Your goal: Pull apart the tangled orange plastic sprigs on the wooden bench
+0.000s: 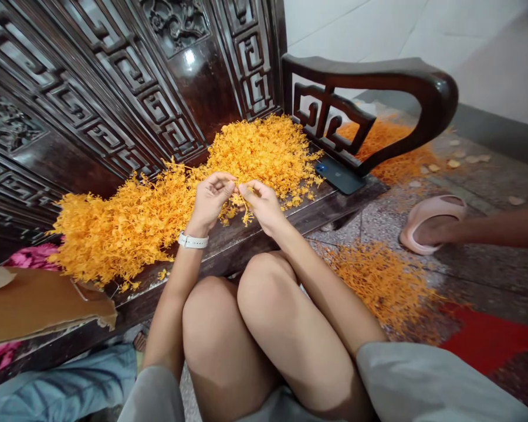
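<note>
My left hand [212, 199], with a white watch band [193, 241] at its wrist, is closed in a pinch. Its fingertips meet those of my right hand [264, 204], which is pinched as well. Between them is a small yellow-orange plastic flower sprig [247, 217], its branched end hanging below the right fingers. Where exactly each fingertip grips it is partly hidden. Just behind my hands, a large heap of similar yellow sprigs [264, 146] covers the dark wooden bench [308, 220]. Another long heap [114, 228] stretches to the left.
A phone [341, 176] lies by the bench's curved armrest [422, 76]. Cardboard [44, 305] and pink cloth [33, 257] sit at left. Darker orange bits [378, 284] are piled on the floor, near another person's foot in a pink sandal [422, 234] and a red mat [488, 337].
</note>
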Tool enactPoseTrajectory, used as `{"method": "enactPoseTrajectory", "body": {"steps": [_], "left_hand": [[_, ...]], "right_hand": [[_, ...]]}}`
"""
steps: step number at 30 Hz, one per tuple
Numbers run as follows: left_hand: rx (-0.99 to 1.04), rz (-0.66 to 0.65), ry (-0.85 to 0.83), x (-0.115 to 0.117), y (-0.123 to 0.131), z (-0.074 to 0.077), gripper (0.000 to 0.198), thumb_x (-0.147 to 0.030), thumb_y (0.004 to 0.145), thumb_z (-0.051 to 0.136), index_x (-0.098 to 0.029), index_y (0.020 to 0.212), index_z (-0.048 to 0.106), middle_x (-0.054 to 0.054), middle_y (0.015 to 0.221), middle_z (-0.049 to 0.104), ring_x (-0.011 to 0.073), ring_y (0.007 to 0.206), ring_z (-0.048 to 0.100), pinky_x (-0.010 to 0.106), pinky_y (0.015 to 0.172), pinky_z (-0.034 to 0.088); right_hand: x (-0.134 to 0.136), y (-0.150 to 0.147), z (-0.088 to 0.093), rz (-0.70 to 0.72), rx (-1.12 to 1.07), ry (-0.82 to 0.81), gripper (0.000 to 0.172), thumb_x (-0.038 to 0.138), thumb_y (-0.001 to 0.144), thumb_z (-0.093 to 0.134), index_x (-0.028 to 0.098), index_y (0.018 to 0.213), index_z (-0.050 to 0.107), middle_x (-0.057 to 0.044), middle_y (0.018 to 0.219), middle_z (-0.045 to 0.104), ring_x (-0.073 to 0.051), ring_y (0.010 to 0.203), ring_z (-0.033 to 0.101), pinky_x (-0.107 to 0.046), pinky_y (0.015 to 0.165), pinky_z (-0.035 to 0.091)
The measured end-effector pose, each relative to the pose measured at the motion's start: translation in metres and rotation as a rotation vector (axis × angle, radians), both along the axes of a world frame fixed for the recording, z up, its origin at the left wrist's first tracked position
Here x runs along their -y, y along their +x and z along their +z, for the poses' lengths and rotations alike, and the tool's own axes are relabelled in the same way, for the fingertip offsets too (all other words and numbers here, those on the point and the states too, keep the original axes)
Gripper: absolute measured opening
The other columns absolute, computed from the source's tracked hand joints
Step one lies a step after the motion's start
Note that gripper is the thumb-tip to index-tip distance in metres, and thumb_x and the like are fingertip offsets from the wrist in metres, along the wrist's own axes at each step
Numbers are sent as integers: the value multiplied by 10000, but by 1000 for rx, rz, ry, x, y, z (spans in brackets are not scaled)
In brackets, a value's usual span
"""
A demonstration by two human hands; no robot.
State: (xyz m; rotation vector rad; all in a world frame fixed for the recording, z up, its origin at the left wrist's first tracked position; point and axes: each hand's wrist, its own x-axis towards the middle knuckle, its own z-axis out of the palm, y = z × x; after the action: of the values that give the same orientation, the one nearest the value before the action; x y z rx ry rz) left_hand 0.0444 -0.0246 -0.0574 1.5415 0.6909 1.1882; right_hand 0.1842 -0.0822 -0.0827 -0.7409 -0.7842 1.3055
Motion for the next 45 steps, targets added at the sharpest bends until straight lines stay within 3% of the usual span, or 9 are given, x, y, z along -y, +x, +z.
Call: {"method": "enactPoseTrajectory", "body": {"steps": [7,10,14,18,23,30,36,41,45], "left_hand": [[-24,121,-28,4,10,-5,427,-563,802,884,-211,915,670,-6,777,634,110,683,575,221,597,467],[-45,82,-129,11,17,-3,413,-577,863,816,-232,929,599,-11,785,590,126,665,570,231,539,459],[-72,20,-211,19,24,1,346,-566,994,646,-254,917,517,-13,791,550,136,633,583,252,523,481],[-215,3,-77,27,29,4,408,-627,1008,603,-241,898,531,3,809,573,130,620,555,264,520,435],[-251,83,117,33,36,3,358,-579,1002,652,-243,946,543,-36,717,521,120,591,471,276,553,368],[-239,278,252,27,32,-2,449,-569,1056,548,-227,767,520,-10,698,486,158,654,441,317,612,341],[-252,282,251,27,20,3,527,-633,1041,534,-226,712,466,-17,648,440,149,610,394,318,580,305],[-258,328,227,19,12,3,571,-662,1003,592,-216,670,466,-24,592,440,122,559,393,311,542,282],[1,470,-1,-2,-12,-6,591,-758,942,597,-241,748,386,-82,564,340,78,457,277,279,455,178]], "right_hand": [[-5,-2,-4,-231,-30,55,435,594,850,803,236,905,562,32,798,577,-128,700,539,-282,705,471],[-5,-2,-5,-361,75,122,334,522,933,731,233,904,566,15,832,576,-135,736,542,-287,732,458],[-1,-1,-5,-401,164,117,328,531,949,706,248,914,544,-1,858,558,-159,743,543,-294,657,455],[4,-2,-2,-399,187,94,335,555,967,674,262,922,518,-4,859,543,-163,693,496,-299,588,415],[5,-1,-2,-481,292,155,340,549,966,674,248,893,533,-26,899,547,-191,817,514,-322,720,440],[10,-3,3,-266,434,165,426,650,1016,550,254,869,502,-8,834,531,-200,821,507,-320,742,414],[14,1,8,-129,583,206,446,628,1038,538,244,816,489,9,760,516,-173,737,483,-306,676,367],[14,-8,8,97,236,169,531,720,956,615,248,790,437,66,648,383,-106,529,350,-257,507,290],[24,-12,21,276,-138,108,543,624,894,759,247,805,379,109,647,268,-49,468,187,-207,462,155]]}}
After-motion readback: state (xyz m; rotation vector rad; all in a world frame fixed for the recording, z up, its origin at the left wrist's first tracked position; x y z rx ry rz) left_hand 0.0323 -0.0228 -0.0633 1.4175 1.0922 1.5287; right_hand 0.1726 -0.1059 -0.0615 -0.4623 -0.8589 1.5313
